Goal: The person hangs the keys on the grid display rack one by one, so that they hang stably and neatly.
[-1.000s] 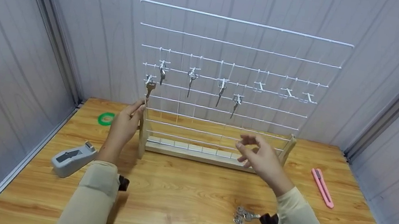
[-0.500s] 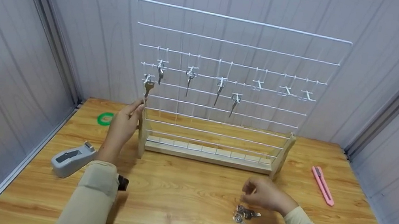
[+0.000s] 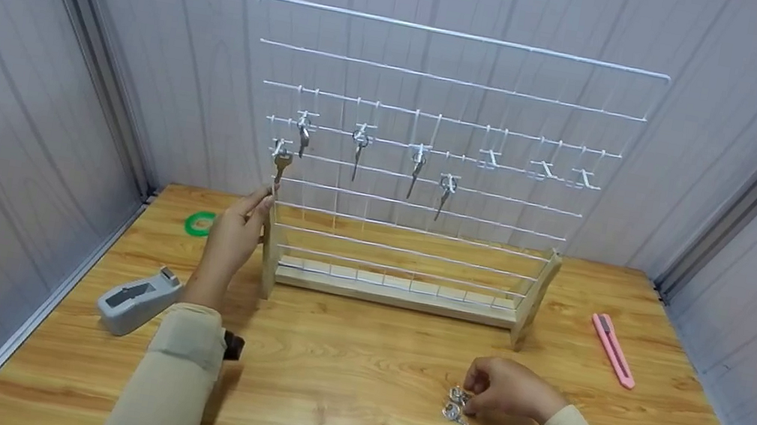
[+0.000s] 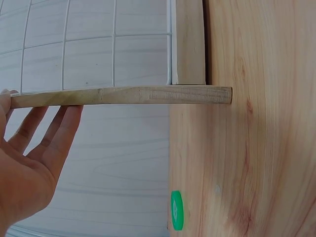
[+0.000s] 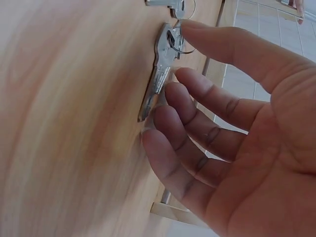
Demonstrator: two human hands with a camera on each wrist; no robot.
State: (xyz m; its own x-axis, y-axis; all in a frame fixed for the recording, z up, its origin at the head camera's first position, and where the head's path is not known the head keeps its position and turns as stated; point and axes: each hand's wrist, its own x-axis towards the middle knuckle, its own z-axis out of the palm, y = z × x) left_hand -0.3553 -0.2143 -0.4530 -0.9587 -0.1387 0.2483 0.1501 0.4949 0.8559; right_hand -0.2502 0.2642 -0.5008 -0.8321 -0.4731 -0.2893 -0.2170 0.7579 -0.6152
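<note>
My left hand [image 3: 231, 239] grips the upper end of the left wooden post [image 4: 148, 95] of a white wire grid rack [image 3: 395, 296]. In the left wrist view its fingertips press on the post's outer face. Several keys on rings hang from the rack's hooks, among them a brass-toned key [image 3: 282, 161] just above that hand. On the table my right hand [image 3: 516, 391] reaches over a small pile of silver keys [image 3: 452, 411], partly covering it. In the right wrist view its thumb tip is right at the ring of a silver key [image 5: 159, 64], the other fingers bent alongside.
A grey tape dispenser [image 3: 137, 300] stands at the left, with a green tape roll [image 3: 198, 223] behind it. At the right lies a pink utility knife [image 3: 613, 351]. Three hooks at the rack's right, such as this hook [image 3: 545, 169], carry no key. Panel walls enclose the table.
My right hand has come down from in front of the rack to the key pile on the table, its fingers lowering onto the keys. The left hand stays on the post.
</note>
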